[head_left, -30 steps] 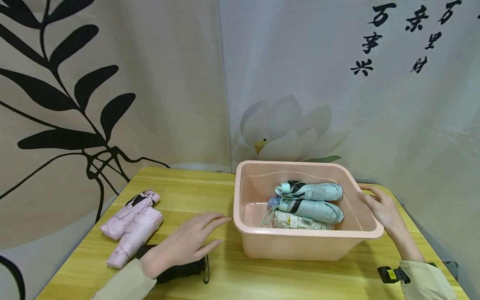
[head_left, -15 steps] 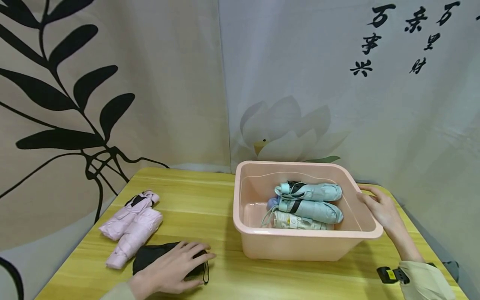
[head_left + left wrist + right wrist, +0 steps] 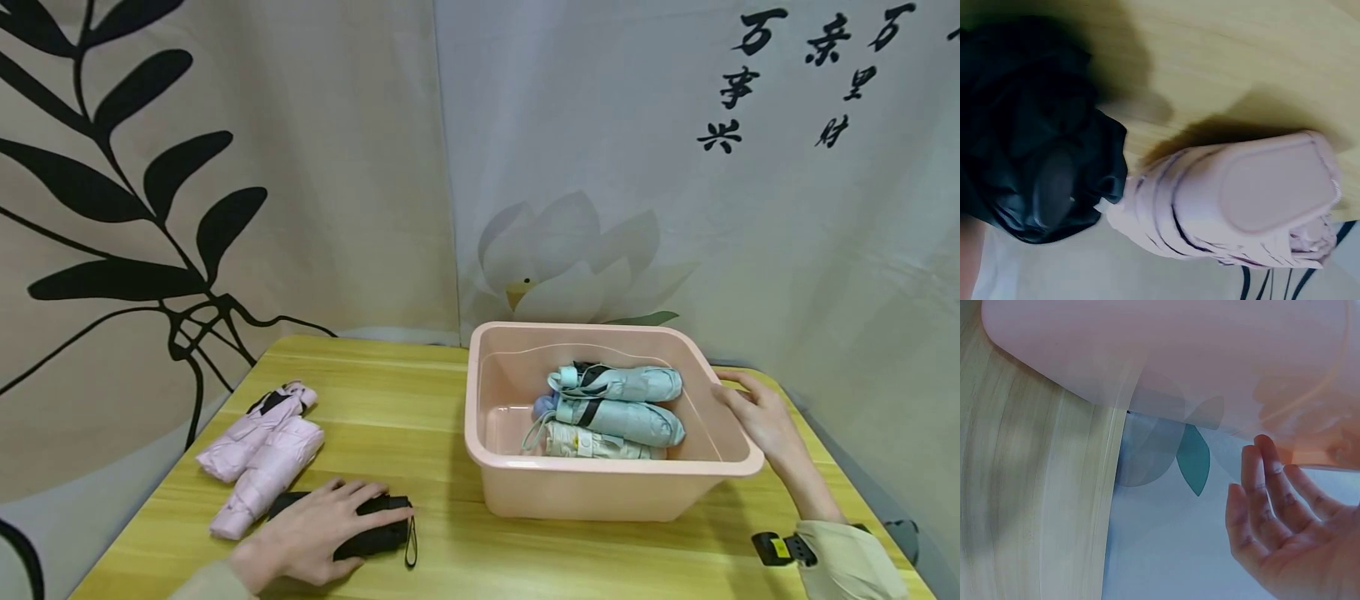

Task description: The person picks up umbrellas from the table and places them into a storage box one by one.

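Observation:
In the head view my left hand (image 3: 311,533) grips a black folded umbrella (image 3: 375,540) on the table, fingers over its top and thumb on the near side. A wrist loop hangs from its right end. The black umbrella (image 3: 1035,131) fills the left of the left wrist view. My right hand (image 3: 761,417) rests at the right rim of a pink plastic bin (image 3: 585,492). In the right wrist view the right hand's fingers (image 3: 1269,519) are fairly straight, tips at the bin wall. Two light blue folded umbrellas (image 3: 622,421) and a pale patterned one (image 3: 600,443) lie inside the bin.
Two pale pink folded umbrellas (image 3: 273,475) lie side by side at the left of the wooden table (image 3: 390,392), just behind the black one. A printed curtain (image 3: 360,167) hangs behind the table's back edge.
My left hand has drawn back from near the bin to the left, come down over the black umbrella and taken hold of it. The right hand stays at the bin.

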Motion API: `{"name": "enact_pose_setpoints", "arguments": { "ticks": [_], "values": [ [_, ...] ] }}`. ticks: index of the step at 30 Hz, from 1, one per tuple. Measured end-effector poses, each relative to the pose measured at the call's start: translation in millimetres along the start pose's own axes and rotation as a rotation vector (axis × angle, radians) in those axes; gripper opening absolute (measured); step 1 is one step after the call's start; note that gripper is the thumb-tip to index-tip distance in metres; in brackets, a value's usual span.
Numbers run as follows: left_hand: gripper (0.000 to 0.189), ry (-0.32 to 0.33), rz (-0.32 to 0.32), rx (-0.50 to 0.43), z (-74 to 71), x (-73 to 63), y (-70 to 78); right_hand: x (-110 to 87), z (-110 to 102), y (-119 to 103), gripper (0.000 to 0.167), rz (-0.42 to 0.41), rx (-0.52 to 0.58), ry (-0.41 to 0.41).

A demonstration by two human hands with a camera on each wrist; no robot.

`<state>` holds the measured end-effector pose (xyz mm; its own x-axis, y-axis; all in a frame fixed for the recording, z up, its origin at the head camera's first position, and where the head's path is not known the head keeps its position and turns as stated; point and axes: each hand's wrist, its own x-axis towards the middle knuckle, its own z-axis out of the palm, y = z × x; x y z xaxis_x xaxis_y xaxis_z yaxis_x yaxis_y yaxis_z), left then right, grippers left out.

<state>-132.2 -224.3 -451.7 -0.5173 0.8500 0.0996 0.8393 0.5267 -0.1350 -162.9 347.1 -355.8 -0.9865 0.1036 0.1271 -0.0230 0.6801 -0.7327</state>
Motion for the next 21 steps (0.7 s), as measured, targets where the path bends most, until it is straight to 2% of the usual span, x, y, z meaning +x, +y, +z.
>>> {"name": "enact_pose_setpoints", "arguments": {
  "ticks": [10,15,21],
  "values": [
    [0.087,0.001,-0.014,0.015,2.1,-15.7,-6.2,1.6,3,3,0.051,0.002,0.001,-0.011],
    [0.088,0.005,-0.024,-0.001,1.2,-15.1,-6.7,2.0,2,3,0.051,0.001,-0.005,-0.013],
    [0.089,-0.04,-0.06,-0.072,0.4,-9.0,-5.0,1.8,1,2,0.051,-0.009,0.0,-0.005]
  ]
}}
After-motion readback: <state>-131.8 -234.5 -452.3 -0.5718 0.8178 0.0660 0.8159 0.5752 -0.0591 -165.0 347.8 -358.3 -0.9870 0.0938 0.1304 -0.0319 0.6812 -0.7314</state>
